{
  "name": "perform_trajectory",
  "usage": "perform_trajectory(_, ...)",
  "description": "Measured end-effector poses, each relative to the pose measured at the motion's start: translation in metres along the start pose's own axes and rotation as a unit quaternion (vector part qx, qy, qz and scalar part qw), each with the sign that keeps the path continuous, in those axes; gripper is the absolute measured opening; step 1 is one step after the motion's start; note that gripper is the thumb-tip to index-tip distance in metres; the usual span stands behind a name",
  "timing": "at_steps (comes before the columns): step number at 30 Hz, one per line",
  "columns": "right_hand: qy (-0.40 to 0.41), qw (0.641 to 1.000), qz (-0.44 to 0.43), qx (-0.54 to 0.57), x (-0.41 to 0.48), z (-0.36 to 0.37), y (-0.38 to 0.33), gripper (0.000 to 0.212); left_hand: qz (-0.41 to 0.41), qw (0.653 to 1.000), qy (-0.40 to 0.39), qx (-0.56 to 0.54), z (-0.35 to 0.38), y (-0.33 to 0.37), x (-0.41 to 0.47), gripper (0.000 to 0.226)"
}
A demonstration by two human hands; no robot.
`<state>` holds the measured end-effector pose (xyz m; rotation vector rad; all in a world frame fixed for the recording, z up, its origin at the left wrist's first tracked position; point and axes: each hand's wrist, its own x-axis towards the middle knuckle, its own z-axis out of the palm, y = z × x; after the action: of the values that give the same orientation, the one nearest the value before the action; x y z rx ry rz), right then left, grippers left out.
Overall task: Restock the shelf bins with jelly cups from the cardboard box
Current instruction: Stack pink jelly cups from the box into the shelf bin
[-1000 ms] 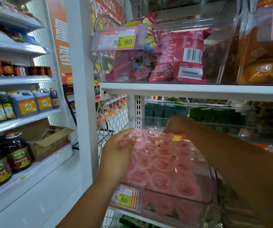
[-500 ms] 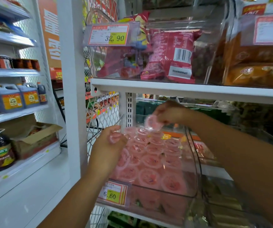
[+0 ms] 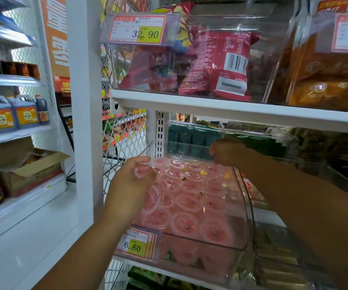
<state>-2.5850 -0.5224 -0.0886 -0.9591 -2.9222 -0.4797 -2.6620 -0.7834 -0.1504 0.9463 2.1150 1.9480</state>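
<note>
Head view: clear bin [image 3: 247, 208] sits below the white shelf board [image 3: 231, 109] and is filled with rows of pink jelly cups [image 3: 189, 203] up to its rear wall. Left hand [image 3: 132, 181] is at the bin's left edge, fingers curled round one jelly cup [image 3: 142, 171]. Right hand [image 3: 226, 151] is at the bin's rear edge, fingers curled downward; whether it holds anything cannot be determined. Price tag [image 3: 136, 244] hangs at the bin's front left corner.

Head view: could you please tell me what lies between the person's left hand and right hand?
In the head view, the back rows of round pink jelly cups in the clear plastic bin lie between the left hand and the right hand.
</note>
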Motion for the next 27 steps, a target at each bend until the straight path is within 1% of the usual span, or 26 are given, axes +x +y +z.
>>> perform_trajectory(1, -0.002, 1.0, -0.015, -0.004, 0.0, -0.002, -0.001, 0.019, 0.0, 1.0, 0.0, -0.001, 0.0, 0.0, 0.0, 0.025)
perform_trajectory(2, -0.021, 0.999, -0.029, 0.0, -0.001, -0.003, -0.002, 0.024, 0.0, 1.0, 0.0, -0.003, 0.0, -0.001, 0.001, 0.024)
perform_trajectory(4, -0.074, 0.996, -0.053, 0.005, -0.006, -0.008, -0.006, 0.038, 0.003, 1.0, 0.004, -0.006, 0.001, -0.002, 0.002, 0.023)
perform_trajectory(6, -0.121, 0.99, -0.071, -0.003, -0.011, -0.011, -0.011, 0.045, 0.006, 1.0, 0.007, -0.008, 0.002, -0.004, 0.003, 0.022)
perform_trajectory(10, -0.146, 0.985, -0.086, -0.028, -0.014, -0.013, -0.014, 0.049, 0.006, 1.0, 0.004, -0.009, 0.002, -0.004, 0.003, 0.022)
perform_trajectory(16, -0.199, 0.975, -0.086, -0.056, -0.017, -0.02, -0.015, 0.056, 0.006, 1.0, 0.003, -0.007, 0.002, -0.002, 0.001, 0.023)
perform_trajectory(20, -0.202, 0.974, -0.082, -0.057, -0.021, -0.021, -0.017, 0.057, 0.006, 1.0, 0.004, -0.006, 0.002, -0.002, 0.001, 0.022)
perform_trajectory(22, -0.176, 0.981, -0.083, -0.014, -0.025, -0.022, -0.017, 0.052, 0.008, 1.0, 0.003, -0.005, 0.001, 0.0, 0.0, 0.02)
perform_trajectory(24, -0.1, 0.988, -0.093, 0.078, -0.034, -0.027, -0.02, 0.04, 0.011, 1.0, -0.002, -0.02, 0.001, 0.001, -0.001, 0.018)
perform_trajectory(25, -0.067, 0.983, -0.101, 0.138, -0.04, -0.032, -0.024, 0.034, 0.011, 0.999, -0.005, -0.035, 0.001, 0.003, -0.002, 0.017)
perform_trajectory(26, -0.057, 0.968, -0.11, 0.217, -0.048, -0.038, -0.03, 0.031, 0.012, 0.999, -0.005, -0.049, 0.001, 0.004, -0.002, 0.017)
perform_trajectory(27, -0.083, 0.941, -0.116, 0.307, -0.06, -0.045, -0.038, 0.028, 0.014, 0.998, -0.002, -0.062, 0.001, 0.006, -0.002, 0.017)
